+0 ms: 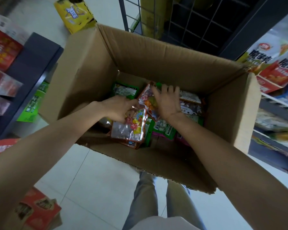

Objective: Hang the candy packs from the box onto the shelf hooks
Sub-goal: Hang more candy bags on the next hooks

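Early stage: both hands down in box [156, 63]. Left hand [116, 107] grips candy pack [131, 127]; right hand [168, 101], fingers straight, presses second pack [148, 103]. No pack hung yet, judging by view; more packs left in box.

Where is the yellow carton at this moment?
In the head view, the yellow carton stands on the floor at the upper left, just beyond the far left corner of the open cardboard box.
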